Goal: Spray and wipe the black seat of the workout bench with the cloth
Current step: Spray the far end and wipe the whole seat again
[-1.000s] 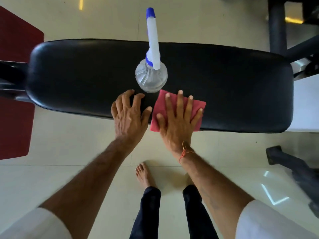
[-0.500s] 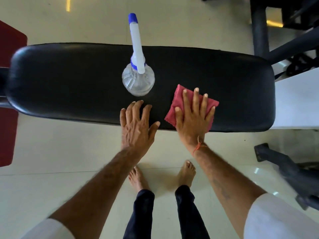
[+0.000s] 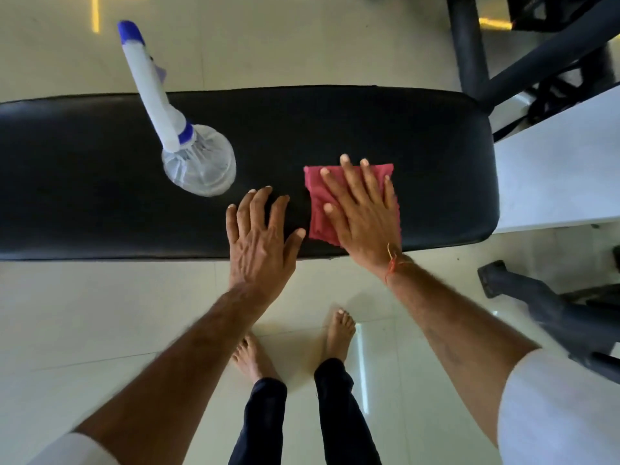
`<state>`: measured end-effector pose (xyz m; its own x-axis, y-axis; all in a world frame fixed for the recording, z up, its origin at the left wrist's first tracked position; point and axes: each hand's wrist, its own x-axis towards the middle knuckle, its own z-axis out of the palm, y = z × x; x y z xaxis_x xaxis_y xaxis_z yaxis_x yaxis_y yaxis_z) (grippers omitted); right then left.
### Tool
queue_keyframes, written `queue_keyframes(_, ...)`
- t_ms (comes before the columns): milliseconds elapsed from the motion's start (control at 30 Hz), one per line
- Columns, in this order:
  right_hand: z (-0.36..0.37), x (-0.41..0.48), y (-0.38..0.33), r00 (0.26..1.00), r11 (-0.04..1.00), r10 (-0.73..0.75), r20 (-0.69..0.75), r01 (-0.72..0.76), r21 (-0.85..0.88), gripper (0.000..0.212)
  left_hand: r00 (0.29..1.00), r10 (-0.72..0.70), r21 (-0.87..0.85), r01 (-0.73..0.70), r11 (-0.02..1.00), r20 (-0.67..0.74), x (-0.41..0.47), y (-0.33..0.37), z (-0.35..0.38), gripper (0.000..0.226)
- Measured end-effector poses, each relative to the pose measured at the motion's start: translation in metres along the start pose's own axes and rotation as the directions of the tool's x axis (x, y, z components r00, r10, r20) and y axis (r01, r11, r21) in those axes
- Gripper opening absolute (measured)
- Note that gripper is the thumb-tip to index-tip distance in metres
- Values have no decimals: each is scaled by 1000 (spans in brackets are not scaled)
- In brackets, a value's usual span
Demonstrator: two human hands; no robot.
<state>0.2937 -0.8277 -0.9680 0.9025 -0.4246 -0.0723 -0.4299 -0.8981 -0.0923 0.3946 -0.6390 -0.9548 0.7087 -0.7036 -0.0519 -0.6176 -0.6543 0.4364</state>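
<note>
The black padded bench seat (image 3: pixel 419 135) runs across the view from left to right. A clear spray bottle (image 3: pixel 198 162) with a white and blue nozzle stands upright on it, left of centre. A folded red cloth (image 3: pixel 317 193) lies on the seat's right half. My right hand (image 3: pixel 360 209) presses flat on the cloth with fingers spread. My left hand (image 3: pixel 261 239) rests flat on the seat's near edge, just left of the cloth, holding nothing.
Dark metal frame tubes (image 3: pixel 469 45) rise behind the seat's right end. A white surface (image 3: pixel 553 169) adjoins the seat on the right. A dark machine foot (image 3: pixel 536 297) lies on the pale tiled floor at right. My bare feet (image 3: pixel 339 330) stand close to the bench.
My right hand has slid the red cloth rightward and a little farther onto the seat. My left hand has shifted right along the near edge. The bottle stays put.
</note>
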Motion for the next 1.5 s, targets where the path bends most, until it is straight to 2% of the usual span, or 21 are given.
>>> queue_keyframes(67, 1, 13, -8, 980, 980, 201, -13, -201, 0, 61, 1000, 5, 3, -5, 1000, 0, 8, 5, 3, 59)
queue_keyframes(100, 4, 8, -18, 983, 983, 181, 0, -181, -15, 62, 1000, -1, -2, 1, 1000, -5, 11, 6, 4, 58)
queue_keyframes(200, 2, -13, -9, 983, 986, -162, 81, 165, -26, 63, 999, -27, -8, 27, 1000, -37, 17, 10, 6, 52)
queue_keyframes(267, -3, 9, 17, 973, 974, -220, 68, 223, -33, 61, 998, -33, 0, 33, 999, -46, 20, 12, 7, 52)
queue_keyframes(400, -5, 59, 15, 992, 992, 122, 17, -122, -16, 62, 997, -64, 42, 65, 997, -40, 34, 17, 8, 58)
queue_keyframes(467, -2, 48, 10, 997, 996, -68, 46, 71, -59, 63, 997, -74, 41, 75, 996, -36, 41, 20, 9, 60)
queue_keyframes(533, -7, 50, 35, 928, 930, -357, 109, 364, -52, 63, 997, -75, 41, 76, 996, -34, 48, 23, 10, 64)
queue_keyframes(567, -10, 64, 48, 913, 914, -396, 98, 402, -49, 63, 996, -82, 43, 84, 996, -31, 50, 24, 11, 66)
queue_keyframes(700, -16, 129, 28, 999, 1000, 29, 37, -29, -5, 63, 987, -156, 51, 158, 986, -47, 63, 27, 13, 69)
queue_keyframes(767, -14, 133, 6, 981, 984, -174, 89, 177, -34, 65, 979, -192, 17, 193, 981, -67, 67, 29, 14, 71)
queue_keyframes(833, -16, 146, 16, 889, 893, -445, 107, 450, -25, 64, 974, -213, -1, 214, 977, -80, 70, 32, 16, 73)
queue_keyframes(867, -17, 160, 23, 886, 890, -453, 96, 455, -3, 65, 972, -222, 5, 223, 975, -81, 71, 33, 16, 73)
queue_keyframes(967, -22, 184, 16, 984, 990, -139, 112, 135, 40, 69, 964, -256, 17, 258, 966, -76, 72, 36, 18, 73)
queue_keyframes(1000, -20, 177, 7, 986, 991, -129, 105, 126, 37, 67, 962, -264, 12, 265, 964, -77, 72, 36, 18, 73)
queue_keyframes(1100, -15, 159, 28, 872, 875, -477, 111, 483, -39, 63, 957, -278, -6, 278, 960, -83, 72, 39, 17, 73)
queue_keyframes(1133, -18, 163, 44, 850, 854, -516, 110, 521, -19, 62, 956, -283, -5, 283, 959, -82, 73, 40, 16, 73)
queue_keyframes(1267, -21, 151, 35, 990, 991, -136, 48, 137, -13, 62, 955, -293, 15, 294, 956, -54, 71, 42, 13, 74)
queue_keyframes(1333, -12, 119, 22, 944, 944, -327, 44, 329, -39, 62, 958, -282, 12, 283, 959, -46, 66, 41, 14, 78)
queue_keyframes(1400, -14, 112, 45, 838, 839, -541, 68, 544, -18, 61, 964, -266, 14, 266, 964, -16, 60, 41, 16, 82)
queue_keyframes(1433, -15, 119, 57, 855, 855, -518, 33, 518, -13, 60, 964, -264, 21, 264, 964, -9, 57, 41, 16, 82)
queue_keyframes(1500, -16, 127, 59, 976, 976, -217, -15, 217, 16, 58, 964, -264, 35, 264, 964, -5, 50, 40, 16, 79)
